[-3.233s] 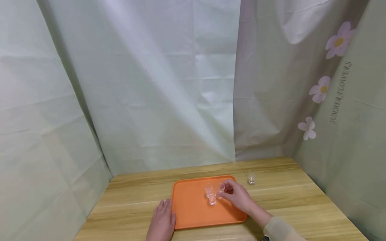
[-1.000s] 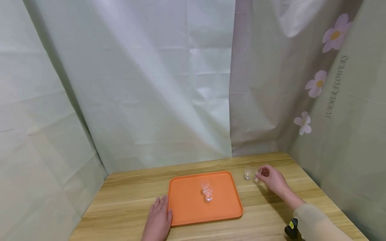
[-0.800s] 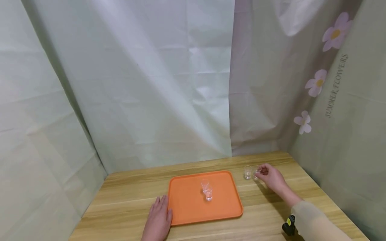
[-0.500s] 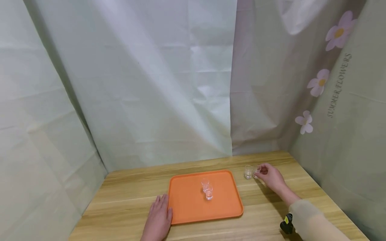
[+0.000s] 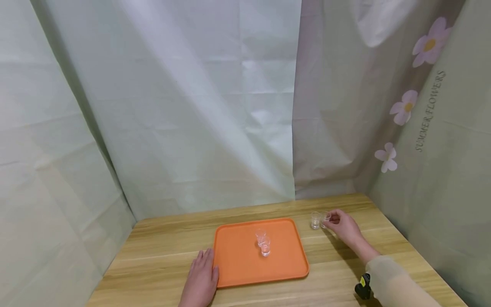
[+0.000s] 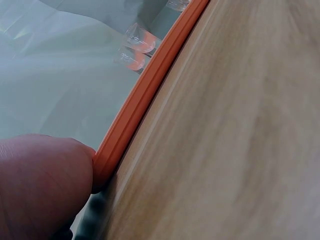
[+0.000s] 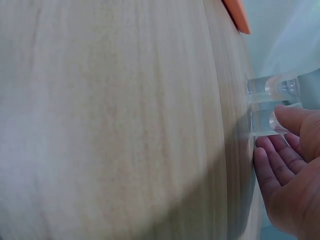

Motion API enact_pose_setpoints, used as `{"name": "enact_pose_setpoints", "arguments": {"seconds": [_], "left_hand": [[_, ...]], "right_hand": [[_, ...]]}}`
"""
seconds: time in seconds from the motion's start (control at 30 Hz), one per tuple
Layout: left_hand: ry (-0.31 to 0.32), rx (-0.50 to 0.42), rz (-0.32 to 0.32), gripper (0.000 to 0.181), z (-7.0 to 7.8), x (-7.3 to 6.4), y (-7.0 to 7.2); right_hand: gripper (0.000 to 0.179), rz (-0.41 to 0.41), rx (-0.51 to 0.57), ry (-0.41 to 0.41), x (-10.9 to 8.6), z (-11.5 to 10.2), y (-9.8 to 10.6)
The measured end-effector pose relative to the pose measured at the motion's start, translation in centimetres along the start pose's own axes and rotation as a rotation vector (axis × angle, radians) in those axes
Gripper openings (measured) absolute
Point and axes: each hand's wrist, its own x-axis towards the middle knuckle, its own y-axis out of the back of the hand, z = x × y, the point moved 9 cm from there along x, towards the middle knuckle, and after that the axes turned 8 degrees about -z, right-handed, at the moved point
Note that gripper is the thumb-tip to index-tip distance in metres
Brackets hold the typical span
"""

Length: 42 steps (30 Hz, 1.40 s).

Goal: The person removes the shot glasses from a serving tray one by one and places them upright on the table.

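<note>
My right hand (image 5: pixel 345 230) pinches a clear, round cup (image 5: pixel 325 216) on the wood-grain tabletop (image 5: pixel 165 243), just beside a matching cup (image 5: pixel 315 221); my left hand (image 5: pixel 201 277), fingers straight, touches the orange rectangular tray (image 5: pixel 238 260).

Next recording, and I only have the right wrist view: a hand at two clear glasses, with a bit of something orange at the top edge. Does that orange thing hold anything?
Observer: Yes, in the head view it is an orange tray with two more clear glasses standing on it.
Operator: Got it. And where is the left hand?
Observer: The left hand lies at the tray's left side, its thumb against the rim.
</note>
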Motion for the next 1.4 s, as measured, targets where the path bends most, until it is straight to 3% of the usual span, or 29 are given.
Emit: {"name": "enact_pose_setpoints", "arguments": {"seconds": [0.33,0.53,0.77,1.13,1.4], "left_hand": [[-0.024,0.003,0.013,0.055,0.3,-0.1,0.0],[-0.018,-0.007,0.0,0.056,0.3,0.0,-0.1],[-0.02,0.013,0.004,0.056,0.1,0.1,0.4],[0.016,-0.006,-0.033,0.057,-0.1,0.1,0.0],[0.016,-0.018,-0.027,0.057,-0.3,0.1,-0.2]], "right_hand": [[0.065,-0.028,0.019,-0.018,-1.0,-0.6,-0.1],[0.072,-0.014,0.023,0.044,-1.6,-2.4,0.2],[0.084,-0.019,0.03,0.033,-1.9,-3.8,-0.1],[0.083,0.009,0.006,0.15,-2.7,-7.1,-0.6],[0.082,-0.014,-0.001,0.212,-2.9,-9.0,-2.4]]}}
